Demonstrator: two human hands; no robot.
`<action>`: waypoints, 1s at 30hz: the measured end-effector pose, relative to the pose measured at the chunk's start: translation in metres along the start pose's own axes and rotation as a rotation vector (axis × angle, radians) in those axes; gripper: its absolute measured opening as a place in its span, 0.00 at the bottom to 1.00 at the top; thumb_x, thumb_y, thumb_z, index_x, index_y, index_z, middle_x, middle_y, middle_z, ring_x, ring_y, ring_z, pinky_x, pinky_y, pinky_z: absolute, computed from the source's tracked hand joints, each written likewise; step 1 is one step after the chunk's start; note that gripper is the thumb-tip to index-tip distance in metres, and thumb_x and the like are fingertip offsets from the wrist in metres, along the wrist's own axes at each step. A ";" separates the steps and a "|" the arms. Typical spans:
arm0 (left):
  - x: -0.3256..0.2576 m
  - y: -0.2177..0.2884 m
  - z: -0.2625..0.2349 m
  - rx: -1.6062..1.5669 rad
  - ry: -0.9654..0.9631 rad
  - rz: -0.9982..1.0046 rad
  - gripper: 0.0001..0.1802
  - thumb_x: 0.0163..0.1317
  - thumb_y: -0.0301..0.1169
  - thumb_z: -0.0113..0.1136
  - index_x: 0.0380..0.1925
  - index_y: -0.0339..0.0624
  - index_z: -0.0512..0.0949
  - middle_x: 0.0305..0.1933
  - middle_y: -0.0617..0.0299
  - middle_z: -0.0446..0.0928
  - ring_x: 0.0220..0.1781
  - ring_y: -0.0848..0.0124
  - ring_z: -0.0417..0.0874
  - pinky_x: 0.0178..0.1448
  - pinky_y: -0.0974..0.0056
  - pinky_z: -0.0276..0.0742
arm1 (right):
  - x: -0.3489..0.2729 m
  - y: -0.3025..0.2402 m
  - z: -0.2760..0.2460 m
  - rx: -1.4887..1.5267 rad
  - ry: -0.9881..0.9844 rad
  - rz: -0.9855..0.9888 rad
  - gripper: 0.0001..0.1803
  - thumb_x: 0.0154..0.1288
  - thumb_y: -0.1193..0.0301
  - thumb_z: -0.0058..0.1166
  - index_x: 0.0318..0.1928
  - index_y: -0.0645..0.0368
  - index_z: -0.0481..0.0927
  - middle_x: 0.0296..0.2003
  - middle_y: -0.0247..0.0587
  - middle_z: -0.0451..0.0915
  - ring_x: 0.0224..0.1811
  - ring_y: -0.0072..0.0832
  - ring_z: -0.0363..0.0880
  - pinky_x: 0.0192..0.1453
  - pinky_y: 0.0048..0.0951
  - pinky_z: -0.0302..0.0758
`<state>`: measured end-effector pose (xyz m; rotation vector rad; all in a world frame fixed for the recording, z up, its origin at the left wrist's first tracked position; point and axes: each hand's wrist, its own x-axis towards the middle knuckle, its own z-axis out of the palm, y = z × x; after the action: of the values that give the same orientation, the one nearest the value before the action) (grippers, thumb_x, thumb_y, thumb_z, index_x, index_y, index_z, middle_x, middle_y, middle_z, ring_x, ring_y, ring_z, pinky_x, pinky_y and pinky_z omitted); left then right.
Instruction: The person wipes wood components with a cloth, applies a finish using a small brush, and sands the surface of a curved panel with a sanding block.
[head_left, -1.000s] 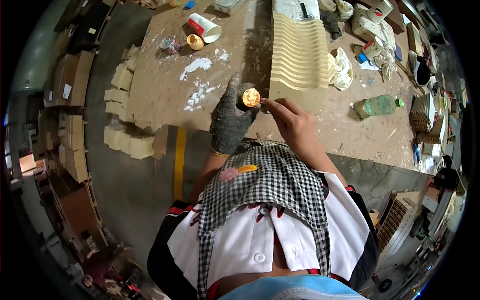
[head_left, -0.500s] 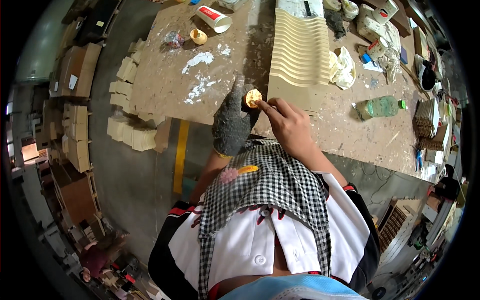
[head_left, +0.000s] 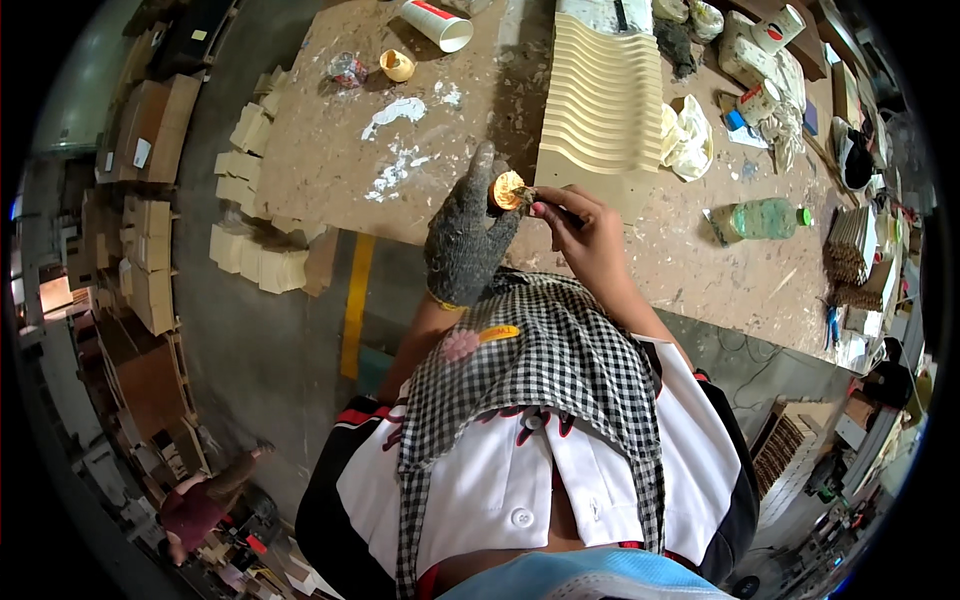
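My left hand (head_left: 463, 238), in a dark grey knitted glove, is closed around a small round orange cup-like piece (head_left: 506, 188) with its hollow side up. Bare, my right hand (head_left: 592, 232) is beside it, thumb and fingers pinched together at the cup's right rim. A small dark, ragged bit (head_left: 524, 197) shows between its fingertips and the cup; I cannot make out what it is. Just beyond my hands lies a row of cream wavy-edged strips (head_left: 600, 100) on the worktable (head_left: 320, 170).
A white paper cup (head_left: 440, 25) lies on its side near another orange cup-like piece (head_left: 397, 66). To the right lie a green-capped bottle (head_left: 762, 219) and a crumpled pale cloth (head_left: 687, 138). Cream pieces (head_left: 258, 256) are stacked left of the table. A person (head_left: 200, 510) is at lower left.
My right hand's fingers have drawn back from inside the cup to its right rim, and a dark bit now shows at their tips. The person at lower left has stretched out an arm.
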<state>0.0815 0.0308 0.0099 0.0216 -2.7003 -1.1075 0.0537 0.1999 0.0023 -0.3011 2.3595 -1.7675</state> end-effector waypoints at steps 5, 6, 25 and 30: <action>0.004 0.002 0.003 -0.018 -0.026 -0.024 0.46 0.58 0.32 0.71 0.73 0.40 0.57 0.58 0.45 0.77 0.56 0.52 0.82 0.57 0.53 0.79 | 0.006 0.003 -0.004 -0.026 -0.003 -0.036 0.11 0.69 0.72 0.61 0.49 0.65 0.84 0.31 0.37 0.81 0.22 0.17 0.75 0.25 0.23 0.71; 0.004 -0.001 0.006 0.014 -0.009 -0.014 0.44 0.59 0.34 0.70 0.73 0.42 0.58 0.56 0.46 0.78 0.54 0.52 0.83 0.54 0.54 0.79 | 0.006 0.001 -0.004 -0.069 0.004 -0.061 0.10 0.68 0.72 0.61 0.47 0.63 0.85 0.30 0.39 0.81 0.22 0.24 0.76 0.26 0.26 0.71; 0.023 -0.005 0.032 -0.024 -0.006 0.064 0.42 0.58 0.31 0.69 0.71 0.46 0.61 0.54 0.50 0.80 0.52 0.52 0.83 0.52 0.54 0.80 | 0.024 0.009 -0.018 -0.392 0.060 -0.359 0.08 0.65 0.76 0.63 0.44 0.62 0.85 0.32 0.44 0.83 0.26 0.33 0.81 0.28 0.31 0.76; 0.027 -0.005 0.036 -0.024 -0.020 0.012 0.42 0.59 0.33 0.69 0.72 0.46 0.60 0.56 0.51 0.80 0.53 0.52 0.84 0.53 0.54 0.81 | 0.026 0.023 -0.027 -0.140 0.052 -0.158 0.10 0.66 0.75 0.62 0.47 0.62 0.85 0.30 0.42 0.82 0.23 0.24 0.79 0.26 0.26 0.73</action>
<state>0.0471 0.0496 -0.0126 -0.0097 -2.7004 -1.1418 0.0203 0.2240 -0.0128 -0.4795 2.5662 -1.6971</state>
